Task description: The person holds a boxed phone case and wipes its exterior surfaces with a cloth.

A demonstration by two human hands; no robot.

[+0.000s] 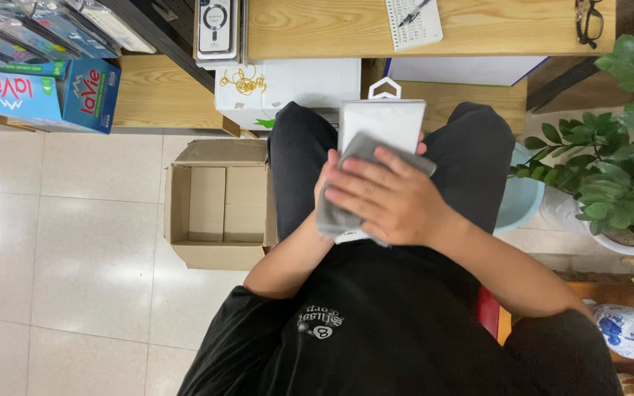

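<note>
A flat white retail package (381, 125) with a hang tab at its top is held upright over my lap. My left hand (323, 187) is behind it, mostly hidden, gripping its lower left edge. My right hand (387, 198) lies flat on the front of the package, pressing a grey cloth (335, 213) against it. The cloth covers the lower half of the package.
An open empty cardboard box (218, 205) sits on the tiled floor to my left. A white box (288, 88) stands ahead under a wooden desk (332, 29). A potted green plant (618, 161) and a light blue stool (519, 198) are at my right.
</note>
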